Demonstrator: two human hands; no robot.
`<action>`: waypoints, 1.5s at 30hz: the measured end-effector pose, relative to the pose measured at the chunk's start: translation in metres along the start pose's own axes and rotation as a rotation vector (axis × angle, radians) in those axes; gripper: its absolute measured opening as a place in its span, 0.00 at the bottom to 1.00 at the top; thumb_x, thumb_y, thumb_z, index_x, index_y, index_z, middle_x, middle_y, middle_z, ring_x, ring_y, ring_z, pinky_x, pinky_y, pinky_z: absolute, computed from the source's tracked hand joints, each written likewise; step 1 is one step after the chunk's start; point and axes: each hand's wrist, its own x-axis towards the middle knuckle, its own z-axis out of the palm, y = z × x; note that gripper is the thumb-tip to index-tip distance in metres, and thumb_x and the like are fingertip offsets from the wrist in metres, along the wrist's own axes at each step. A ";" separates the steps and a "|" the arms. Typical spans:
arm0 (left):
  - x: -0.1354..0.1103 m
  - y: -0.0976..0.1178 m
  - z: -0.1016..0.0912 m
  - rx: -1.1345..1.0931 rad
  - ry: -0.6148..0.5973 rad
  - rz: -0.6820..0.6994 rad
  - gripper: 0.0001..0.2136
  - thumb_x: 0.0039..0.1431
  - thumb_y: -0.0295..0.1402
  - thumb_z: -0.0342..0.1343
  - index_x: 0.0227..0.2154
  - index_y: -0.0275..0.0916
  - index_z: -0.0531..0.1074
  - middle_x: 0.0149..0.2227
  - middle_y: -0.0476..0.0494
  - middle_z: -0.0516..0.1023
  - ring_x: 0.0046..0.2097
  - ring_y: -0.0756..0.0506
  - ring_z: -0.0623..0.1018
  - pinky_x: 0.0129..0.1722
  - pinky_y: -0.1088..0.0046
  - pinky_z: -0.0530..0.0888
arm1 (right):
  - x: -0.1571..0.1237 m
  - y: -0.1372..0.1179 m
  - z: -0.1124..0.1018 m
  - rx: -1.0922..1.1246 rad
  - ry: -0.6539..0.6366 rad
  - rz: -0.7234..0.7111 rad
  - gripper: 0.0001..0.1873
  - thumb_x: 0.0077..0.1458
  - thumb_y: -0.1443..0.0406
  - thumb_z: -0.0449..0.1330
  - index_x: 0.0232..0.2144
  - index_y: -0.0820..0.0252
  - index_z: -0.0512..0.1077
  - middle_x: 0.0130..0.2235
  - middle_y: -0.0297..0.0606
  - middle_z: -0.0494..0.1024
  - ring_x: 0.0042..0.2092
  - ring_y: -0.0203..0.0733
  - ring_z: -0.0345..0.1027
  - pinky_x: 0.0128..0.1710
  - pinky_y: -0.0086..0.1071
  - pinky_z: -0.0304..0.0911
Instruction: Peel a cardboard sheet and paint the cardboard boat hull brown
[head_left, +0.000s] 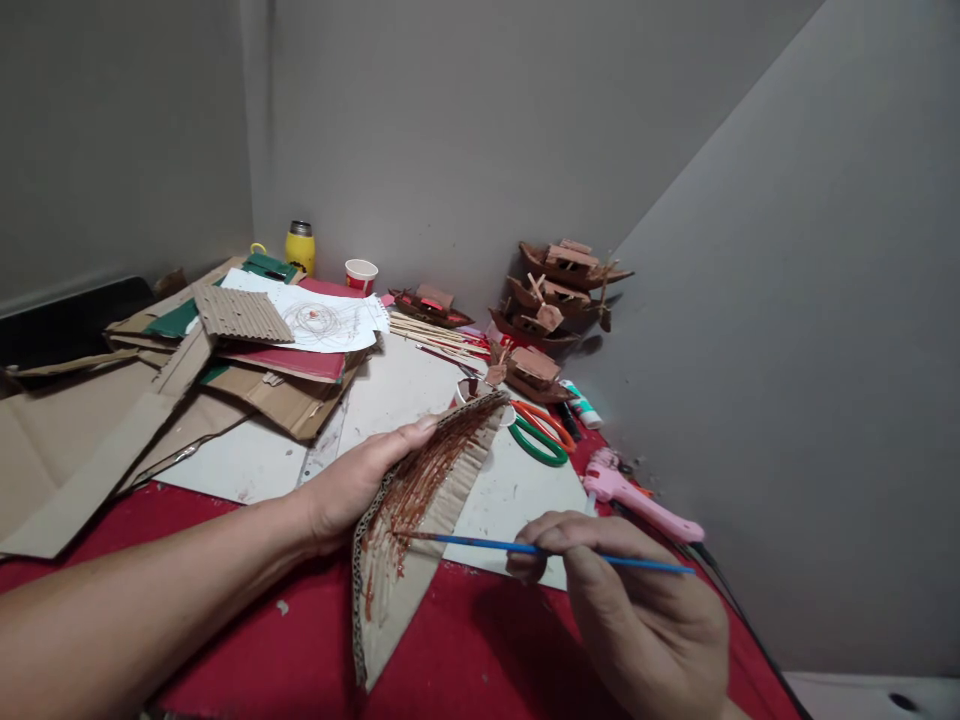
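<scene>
My left hand grips a curved cardboard boat hull by its left edge, thumb on the rim and the other fingers hidden behind. Wet reddish-brown paint covers much of its ribbed inner side; the right-hand strip and the lower tip are still bare cardboard. In my right hand a thin blue paintbrush is pinched between thumb and fingers. Its brown-stained tip touches the hull's inside, left of the middle. Behind the hull's upper end a small white cup is partly hidden.
Brown model boats stand stacked at the back right. Green-handled scissors and a pink glue gun lie on the right. Cardboard pieces and a drawn-on paper cover the left. A yellow bottle and paper cup stand behind.
</scene>
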 end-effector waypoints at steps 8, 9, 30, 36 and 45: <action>-0.001 0.001 0.001 0.005 0.014 -0.007 0.14 0.63 0.39 0.52 0.47 0.42 0.76 0.57 0.51 0.73 0.60 0.45 0.67 0.59 0.74 0.60 | 0.003 -0.007 0.003 0.029 -0.068 0.041 0.07 0.62 0.68 0.55 0.39 0.58 0.74 0.30 0.39 0.76 0.29 0.39 0.74 0.28 0.32 0.72; -0.001 0.001 0.001 0.009 0.025 -0.014 0.14 0.62 0.40 0.52 0.47 0.42 0.76 0.57 0.52 0.73 0.60 0.45 0.67 0.59 0.74 0.60 | 0.003 -0.008 0.003 0.046 -0.081 0.056 0.07 0.62 0.67 0.55 0.38 0.58 0.74 0.30 0.39 0.76 0.28 0.39 0.74 0.27 0.32 0.73; -0.002 0.001 0.002 -0.037 -0.007 -0.083 0.17 0.62 0.40 0.52 0.50 0.41 0.74 0.55 0.47 0.74 0.58 0.41 0.70 0.59 0.68 0.61 | 0.002 -0.004 0.004 0.073 -0.032 0.069 0.08 0.62 0.68 0.55 0.40 0.57 0.75 0.30 0.40 0.79 0.29 0.40 0.75 0.27 0.32 0.74; -0.002 0.001 0.001 -0.020 -0.003 -0.053 0.16 0.62 0.40 0.52 0.49 0.41 0.75 0.56 0.48 0.73 0.60 0.42 0.68 0.59 0.69 0.60 | 0.000 -0.007 0.003 0.033 -0.051 0.006 0.09 0.62 0.69 0.55 0.41 0.57 0.75 0.30 0.41 0.79 0.30 0.42 0.75 0.27 0.34 0.73; 0.000 0.000 0.001 -0.010 -0.005 -0.027 0.15 0.62 0.40 0.53 0.48 0.43 0.75 0.56 0.50 0.74 0.58 0.43 0.69 0.60 0.70 0.59 | -0.002 -0.003 0.003 -0.028 -0.029 -0.027 0.10 0.61 0.71 0.55 0.42 0.57 0.75 0.32 0.41 0.80 0.31 0.42 0.76 0.29 0.35 0.74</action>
